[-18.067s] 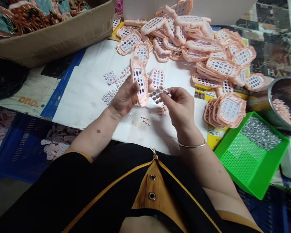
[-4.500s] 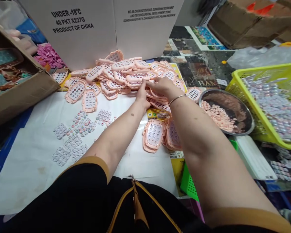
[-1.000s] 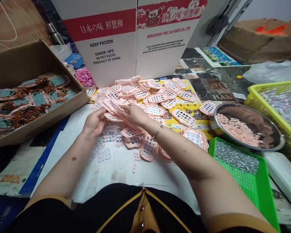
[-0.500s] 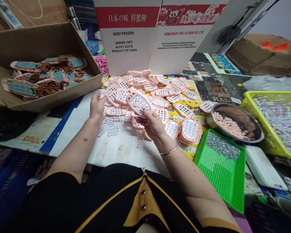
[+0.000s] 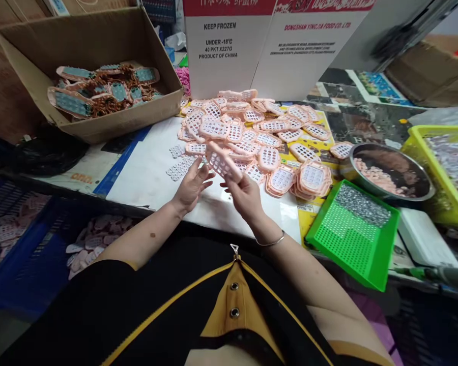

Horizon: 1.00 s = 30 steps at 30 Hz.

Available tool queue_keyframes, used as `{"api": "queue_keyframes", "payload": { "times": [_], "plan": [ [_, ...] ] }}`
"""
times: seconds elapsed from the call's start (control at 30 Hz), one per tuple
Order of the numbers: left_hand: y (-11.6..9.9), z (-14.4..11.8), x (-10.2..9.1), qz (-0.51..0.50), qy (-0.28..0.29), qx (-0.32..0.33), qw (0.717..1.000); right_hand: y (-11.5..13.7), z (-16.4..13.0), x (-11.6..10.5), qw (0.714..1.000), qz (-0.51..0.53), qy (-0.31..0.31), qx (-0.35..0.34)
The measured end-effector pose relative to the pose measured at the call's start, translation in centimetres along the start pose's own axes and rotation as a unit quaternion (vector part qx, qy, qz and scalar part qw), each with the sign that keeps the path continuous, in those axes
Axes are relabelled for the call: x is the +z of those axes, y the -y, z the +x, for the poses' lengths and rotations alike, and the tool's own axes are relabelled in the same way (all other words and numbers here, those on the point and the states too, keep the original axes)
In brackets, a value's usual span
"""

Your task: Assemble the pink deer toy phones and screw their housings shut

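Observation:
My right hand point(image 5: 247, 199) grips a pink toy phone shell point(image 5: 224, 163) with rows of round holes, tilted up above the white table surface point(image 5: 137, 175). Facing it from the left is my left hand point(image 5: 191, 189), open, fingers apart and palm turned toward the shell. Whether a small piece sits at its fingertips is too unclear to tell. Just behind the left hand lie small whitish button sheets point(image 5: 180, 168). A loose pile of similar pink shells point(image 5: 269, 140) spreads beyond both hands. Stacked shells point(image 5: 313, 177) stand to the right, pale inserts showing in the top one.
At left, a cardboard box point(image 5: 114, 129) holds blue-backed pieces with brown strands. A white carton point(image 5: 229, 76) stands behind the pile. On the right are a metal bowl point(image 5: 423, 195) of pink bits, a green tray point(image 5: 351, 259) with small silvery parts, and a yellow basket point(image 5: 438, 203).
My left hand has come right, away from the button sheets, toward the shell. The right hand has turned the shell more edge-on and lowered it. The camera view has shifted left and down.

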State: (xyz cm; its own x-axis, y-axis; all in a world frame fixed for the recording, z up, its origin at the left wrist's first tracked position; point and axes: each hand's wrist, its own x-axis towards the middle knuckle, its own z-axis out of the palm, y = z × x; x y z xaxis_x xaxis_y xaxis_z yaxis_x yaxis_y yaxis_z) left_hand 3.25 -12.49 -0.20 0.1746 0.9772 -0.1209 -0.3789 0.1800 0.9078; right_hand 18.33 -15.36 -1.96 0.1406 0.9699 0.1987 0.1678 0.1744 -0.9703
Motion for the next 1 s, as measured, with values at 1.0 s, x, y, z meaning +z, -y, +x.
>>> {"api": "queue_keyframes", "payload": {
  "times": [1.0],
  "plan": [
    [2.4, -2.2, -4.8, -0.118, 0.077, -0.127, 0.982, -3.7, -0.5, -2.7, 0.906, -0.414, 0.084, 0.022]
  ]
}}
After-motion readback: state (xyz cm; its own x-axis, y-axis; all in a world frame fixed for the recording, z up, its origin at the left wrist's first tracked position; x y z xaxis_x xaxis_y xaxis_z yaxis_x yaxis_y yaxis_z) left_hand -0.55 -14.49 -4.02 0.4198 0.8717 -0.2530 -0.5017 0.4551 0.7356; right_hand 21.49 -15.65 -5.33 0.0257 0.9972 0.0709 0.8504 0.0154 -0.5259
